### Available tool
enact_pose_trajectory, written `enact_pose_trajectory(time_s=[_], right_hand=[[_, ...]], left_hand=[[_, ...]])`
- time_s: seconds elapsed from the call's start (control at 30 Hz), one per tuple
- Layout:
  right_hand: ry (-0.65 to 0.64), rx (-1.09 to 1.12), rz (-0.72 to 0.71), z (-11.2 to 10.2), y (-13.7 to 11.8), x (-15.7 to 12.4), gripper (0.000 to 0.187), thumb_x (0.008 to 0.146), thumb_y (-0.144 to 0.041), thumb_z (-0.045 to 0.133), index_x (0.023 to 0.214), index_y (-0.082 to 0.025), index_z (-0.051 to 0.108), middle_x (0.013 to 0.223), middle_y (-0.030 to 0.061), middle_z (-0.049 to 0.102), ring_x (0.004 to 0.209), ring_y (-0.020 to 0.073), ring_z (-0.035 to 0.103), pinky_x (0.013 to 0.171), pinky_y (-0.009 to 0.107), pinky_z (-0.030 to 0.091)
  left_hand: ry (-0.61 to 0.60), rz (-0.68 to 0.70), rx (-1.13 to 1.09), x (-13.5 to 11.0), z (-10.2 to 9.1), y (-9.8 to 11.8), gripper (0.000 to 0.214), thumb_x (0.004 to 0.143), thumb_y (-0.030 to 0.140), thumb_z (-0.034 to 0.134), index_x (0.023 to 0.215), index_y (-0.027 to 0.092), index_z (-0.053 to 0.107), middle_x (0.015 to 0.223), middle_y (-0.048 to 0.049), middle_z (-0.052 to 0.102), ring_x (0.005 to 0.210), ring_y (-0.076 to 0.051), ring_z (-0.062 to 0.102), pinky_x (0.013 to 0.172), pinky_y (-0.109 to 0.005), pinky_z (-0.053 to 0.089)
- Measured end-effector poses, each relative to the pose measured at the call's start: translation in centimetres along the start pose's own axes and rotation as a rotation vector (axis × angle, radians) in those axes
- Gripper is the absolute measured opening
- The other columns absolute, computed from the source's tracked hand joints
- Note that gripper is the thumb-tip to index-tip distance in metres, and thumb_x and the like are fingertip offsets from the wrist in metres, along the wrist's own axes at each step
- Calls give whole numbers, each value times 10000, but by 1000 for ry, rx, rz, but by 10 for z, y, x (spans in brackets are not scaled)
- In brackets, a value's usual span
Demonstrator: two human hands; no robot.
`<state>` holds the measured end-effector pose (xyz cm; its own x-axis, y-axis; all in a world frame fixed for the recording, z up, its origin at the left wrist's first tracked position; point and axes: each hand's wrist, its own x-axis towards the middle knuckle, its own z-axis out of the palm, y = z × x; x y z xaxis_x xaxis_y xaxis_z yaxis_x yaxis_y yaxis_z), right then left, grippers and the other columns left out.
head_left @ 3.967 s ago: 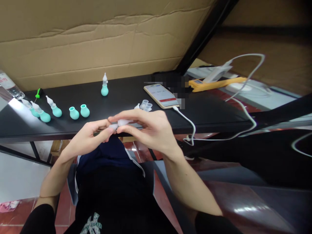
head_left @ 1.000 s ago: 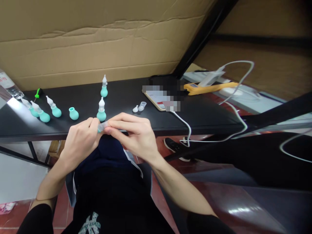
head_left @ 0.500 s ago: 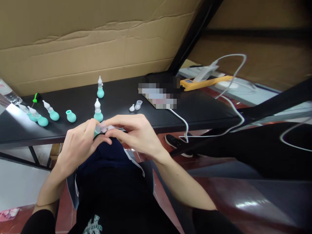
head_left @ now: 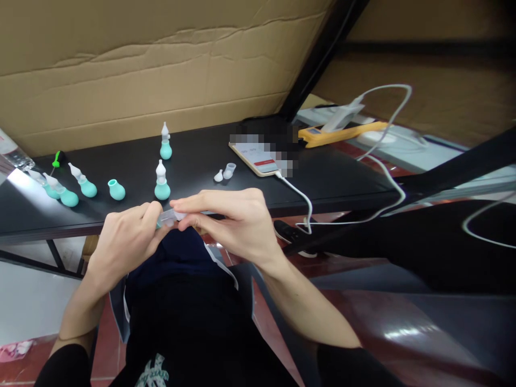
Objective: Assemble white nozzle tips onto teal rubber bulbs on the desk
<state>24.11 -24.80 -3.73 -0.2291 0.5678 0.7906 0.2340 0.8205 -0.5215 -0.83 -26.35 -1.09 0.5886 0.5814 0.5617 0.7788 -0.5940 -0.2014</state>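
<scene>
head view, looking down over a black table [head_left: 201, 161] backed by a cardboard sheet [head_left: 161, 70]. left hand [head_left: 124, 242] and right hand [head_left: 237, 223] meeting just off the near edge of the table, above the lap. left hand curled shut around a small teal bulb [head_left: 158, 224], mostly hidden in the fingers; right hand pinching a clear plastic tip [head_left: 171, 216] between thumb and forefinger, the tip lying sideways and touching the bulb's mouth. cannot tell whether the tip is seated fully.

on the table, far from the hands: one finished dropper [head_left: 162, 181] upright just beyond the left hand; a second upright dropper [head_left: 165, 142] further back, near the cardboard. to the left, a bare teal bulb [head_left: 116, 190] without a tip, then three droppers [head_left: 64, 185] lying tilted in a loose row near the left edge, with a green-handled tool [head_left: 57, 158] just behind them and a clear bottle [head_left: 12, 150] at the far left edge. near the middle, two loose clear tips [head_left: 224, 173] side by side, well apart from the hands. to their right, a phone [head_left: 258, 158] with a partly blurred screen, a white cable [head_left: 298, 196] plugged into its near end and hanging over the table edge. a yellow device [head_left: 342, 133] beyond, on a separate surface at the right.
</scene>
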Motion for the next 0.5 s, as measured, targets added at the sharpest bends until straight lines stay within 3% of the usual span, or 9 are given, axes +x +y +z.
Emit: enact_pose_trajectory(time_s=[0.13, 0.27, 0.37, 0.5], right_hand=[[8, 3, 24, 6, -1, 1, 205, 1069, -155, 882, 981, -313, 978, 1040, -7, 967, 895, 232, 945, 888, 332, 788], [49, 157, 100, 14, -4, 1, 176, 1016, -145, 924, 925, -289, 967, 956, -3, 954, 825, 238, 931, 846, 341, 795], [98, 200, 195, 20, -5, -1, 98, 1008, -247, 980, 915, -271, 964, 953, 24, 953, 800, 256, 924, 793, 359, 796], [65, 126, 228, 24, -1, -3, 190, 1034, -389, 1007, 914, -249, 960, 941, 58, 948, 780, 253, 907, 715, 337, 748]], left_hand=[[34, 25, 76, -2, -6, 4, 430, 1262, 345, 594, 844, 254, 547, 652, 26, 534, 564, -166, 563, 557, -355, 204], [52, 35, 139, -3, -12, 13, 403, 1192, 155, 615, 814, 259, 521, 647, 30, 486, 548, -172, 498, 544, -359, 202], [68, 52, 194, -2, -12, 16, 402, 1176, 101, 604, 812, 257, 537, 650, 32, 471, 535, -172, 458, 525, -361, 197], [47, 81, 208, -1, -9, 13, 391, 1177, 105, 606, 819, 254, 562, 656, 26, 475, 539, -180, 463, 520, -372, 178]])
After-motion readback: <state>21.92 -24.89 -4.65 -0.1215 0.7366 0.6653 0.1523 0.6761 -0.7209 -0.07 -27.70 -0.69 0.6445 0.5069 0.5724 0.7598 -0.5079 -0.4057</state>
